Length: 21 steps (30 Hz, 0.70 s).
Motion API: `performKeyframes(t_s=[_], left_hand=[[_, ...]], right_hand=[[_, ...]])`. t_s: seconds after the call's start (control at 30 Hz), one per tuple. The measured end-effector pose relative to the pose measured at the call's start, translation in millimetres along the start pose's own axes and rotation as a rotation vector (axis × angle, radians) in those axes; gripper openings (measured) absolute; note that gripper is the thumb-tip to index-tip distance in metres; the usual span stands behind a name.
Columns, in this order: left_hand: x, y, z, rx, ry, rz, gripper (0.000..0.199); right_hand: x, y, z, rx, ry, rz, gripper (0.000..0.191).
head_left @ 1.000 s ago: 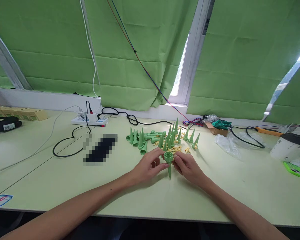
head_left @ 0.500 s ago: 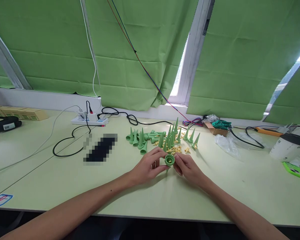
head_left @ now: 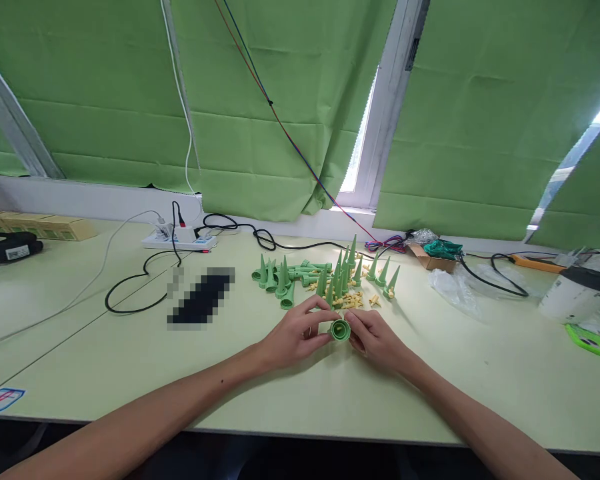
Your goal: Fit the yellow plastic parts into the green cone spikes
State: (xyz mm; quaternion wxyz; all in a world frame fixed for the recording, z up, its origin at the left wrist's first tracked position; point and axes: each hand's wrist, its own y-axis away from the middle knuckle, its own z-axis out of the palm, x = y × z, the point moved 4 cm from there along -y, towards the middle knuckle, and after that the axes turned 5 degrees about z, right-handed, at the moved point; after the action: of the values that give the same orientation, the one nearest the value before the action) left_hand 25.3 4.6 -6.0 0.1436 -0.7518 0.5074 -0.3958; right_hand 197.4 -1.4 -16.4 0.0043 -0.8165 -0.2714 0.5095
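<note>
A green plastic watering spike (head_left: 340, 330) is held between my two hands, its round open end facing me and something pale showing inside. My left hand (head_left: 297, 333) grips its left side between thumb and fingers. On the other side, the thumb and fingertips of my right hand (head_left: 379, 337) are pinched against it; whether a small part is between them I cannot tell. Just beyond are several upright green spikes (head_left: 337, 273) and a scatter of small yellow plastic valves (head_left: 375, 301). More green spikes (head_left: 287, 295) lie or stand to the left of these.
A blurred dark object (head_left: 203, 299) lies on the table to the left. Behind it are a power strip (head_left: 200, 243) and a looping black cable (head_left: 111, 300). To the right are a plastic bag (head_left: 455, 290), a small cardboard box (head_left: 433, 260), a cup (head_left: 577, 295) and a green-cased phone (head_left: 595, 343).
The spike in my hands has tipped and dropped slightly, so its open end faces me more squarely. My right fingers have shifted a little along its upper side.
</note>
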Motion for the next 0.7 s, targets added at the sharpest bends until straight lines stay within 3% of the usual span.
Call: performKeyframes(t_s=[0.7], left_hand=[[-0.4, 2.3, 3.4, -0.058, -0.180, 0.137, 0.028]], right_hand=[[6.3, -2.4, 4.0, -0.065, 0.026, 0.058, 0.056]])
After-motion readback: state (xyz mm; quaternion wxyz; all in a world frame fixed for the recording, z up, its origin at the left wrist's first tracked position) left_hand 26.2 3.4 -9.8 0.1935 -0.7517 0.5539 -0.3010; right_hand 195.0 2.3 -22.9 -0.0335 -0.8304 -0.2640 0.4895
